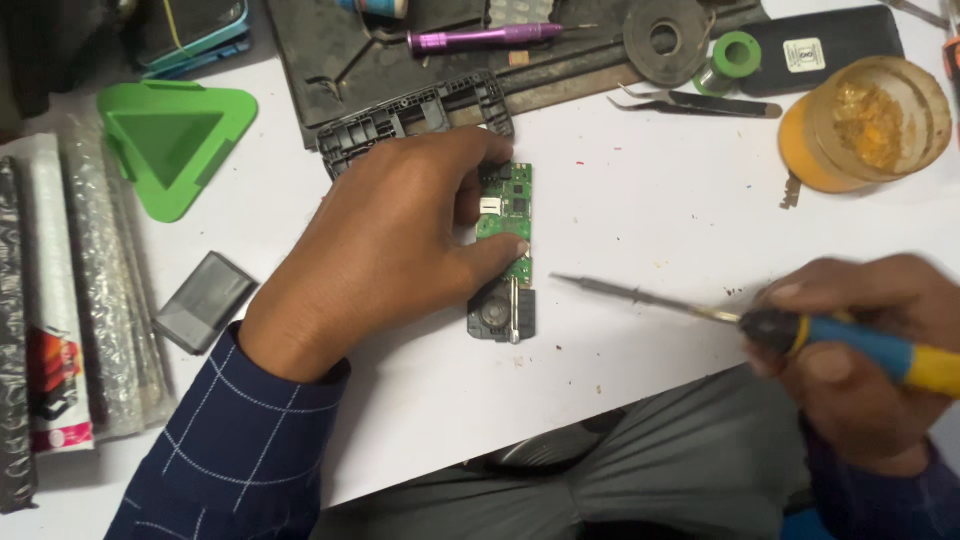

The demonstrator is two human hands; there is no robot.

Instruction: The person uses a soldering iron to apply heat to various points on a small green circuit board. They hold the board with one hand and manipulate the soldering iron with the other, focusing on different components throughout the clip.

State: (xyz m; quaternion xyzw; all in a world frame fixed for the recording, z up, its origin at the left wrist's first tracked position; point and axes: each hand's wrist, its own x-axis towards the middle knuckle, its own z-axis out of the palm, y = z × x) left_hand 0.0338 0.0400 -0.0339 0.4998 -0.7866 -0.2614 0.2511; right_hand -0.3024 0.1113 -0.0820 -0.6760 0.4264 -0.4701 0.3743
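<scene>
My left hand (390,240) presses down on a narrow green circuit board (512,215) lying on the white table (640,200), thumb and fingers pinching its sides. A black speaker module (500,315) sits at the board's near end. My right hand (865,350) grips a soldering iron (790,328) with a blue and yellow handle. Its metal tip points left and hovers a short way to the right of the board, not touching it.
A black plastic phone frame (415,115) lies just behind my left hand, on a dark mat with a purple screwdriver (485,38). Tweezers (700,102), solder spools (735,52) and an amber flux jar (865,120) stand at back right. A green triangular holder (175,140) and a grey battery (205,300) lie left.
</scene>
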